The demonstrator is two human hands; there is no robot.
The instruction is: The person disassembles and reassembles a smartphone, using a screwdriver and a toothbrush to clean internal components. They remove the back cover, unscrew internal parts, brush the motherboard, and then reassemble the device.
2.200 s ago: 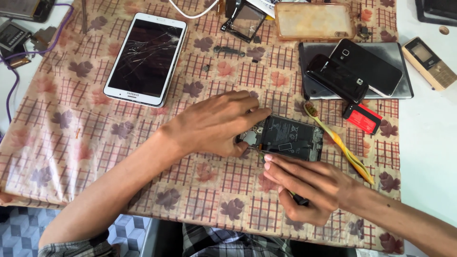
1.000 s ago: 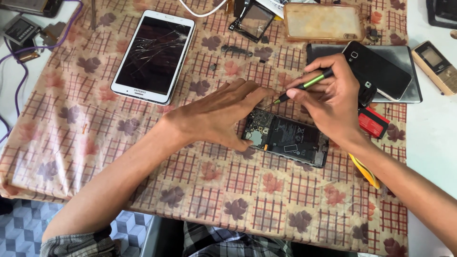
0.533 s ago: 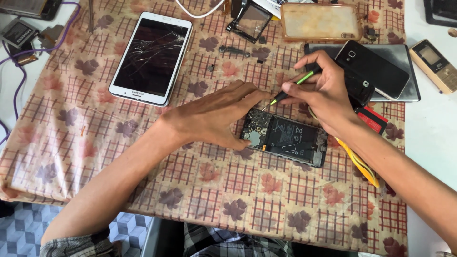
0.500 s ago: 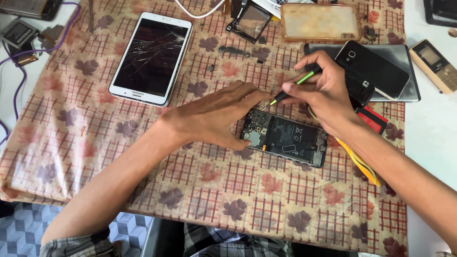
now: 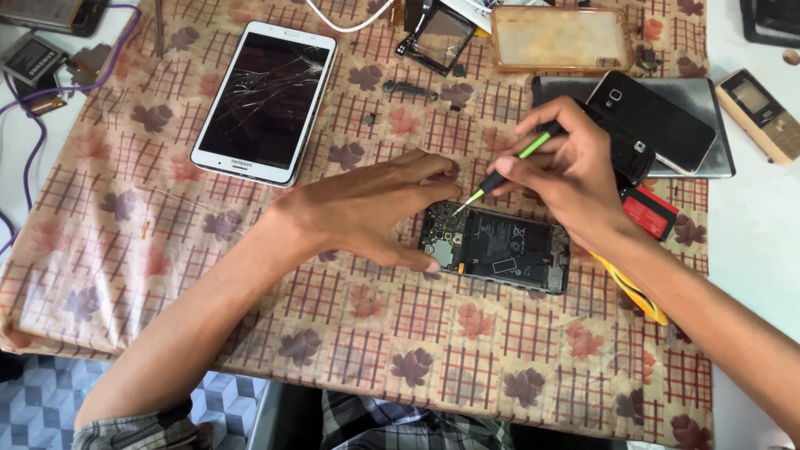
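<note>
- Opened phone, back cover off with battery and board exposed, lay flat on the leaf-patterned tablecloth, right of centre.
- Left hand rested on the phone's left end, fingers spread, bracing and not gripping.
- Right hand pinched a green-handled screwdriver, tip down at the phone's upper left corner.
- White tablet with cracked screen lay well apart, upper left.
- Dark phones sat just behind the right hand.
</note>
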